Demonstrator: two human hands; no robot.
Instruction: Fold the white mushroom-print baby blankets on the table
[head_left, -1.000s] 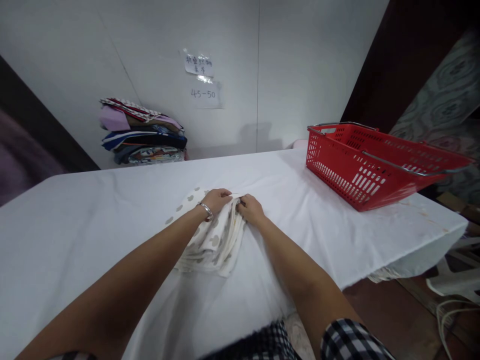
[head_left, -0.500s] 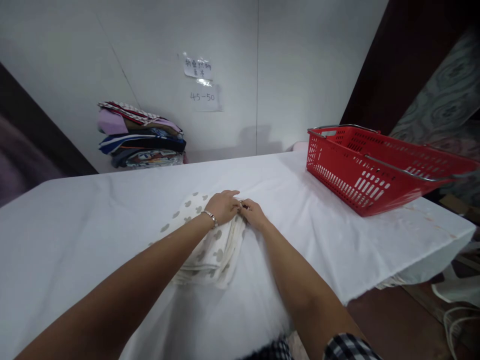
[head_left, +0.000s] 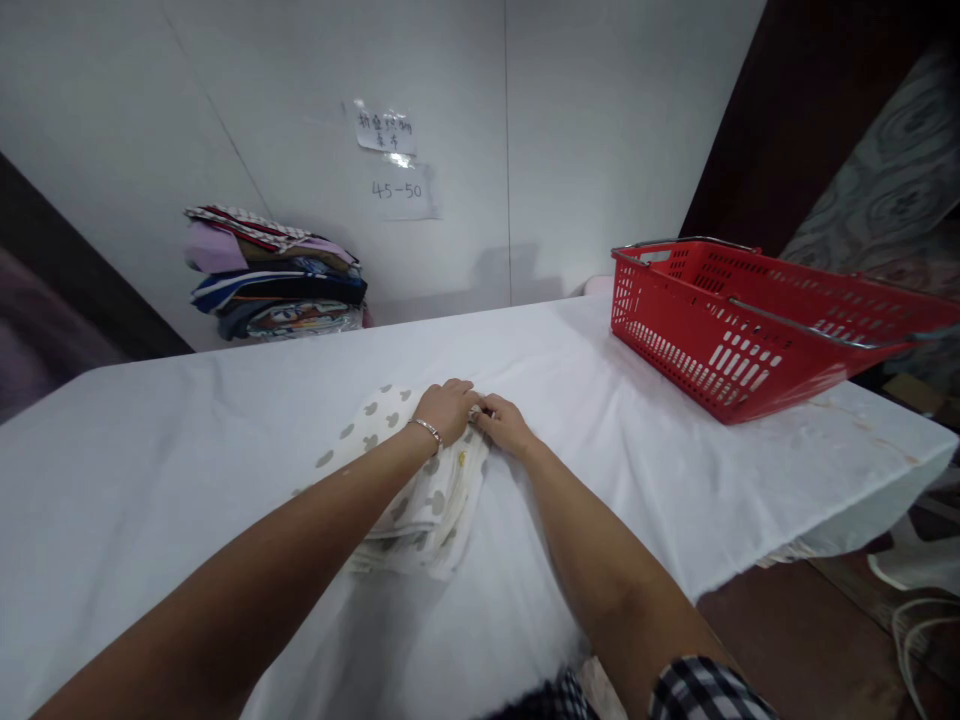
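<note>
— Right at the table's middle, what are your fingers doing?

— Both sets are pinching the far edge of the folded cloth [head_left: 420,490]. My left hand [head_left: 448,408] is curling over the top corner, fingertips pressing down into the layers, and my right hand [head_left: 504,425] is meeting it from three o'clock, thumb and forefinger closing on the same edge. Neither hand is loose; both are gripping fabric.

— And where is the cloth lying?

— It is resting flat on the white table [head_left: 187,440], running from my hands back toward me at about seven o'clock, cream with grey spots, several layers deep.

— How is it going to handle?

— I am judging it soft, light and floppy: it is sagging at the near corner and the layers are fanning apart along the right side. Holding it by an edge or corner, with all layers caught together, looks best, since a single layer would likely slide off the rest.

— Your arms?

— Both are stretching forward, forearms converging, wrists low, a bracelet [head_left: 427,429] sitting on my left wrist.

— Anything farther out?

— A red basket [head_left: 720,340] is sitting at two o'clock, and a stack of folded clothes [head_left: 274,285] is leaning against the wall at eleven o'clock.
</note>
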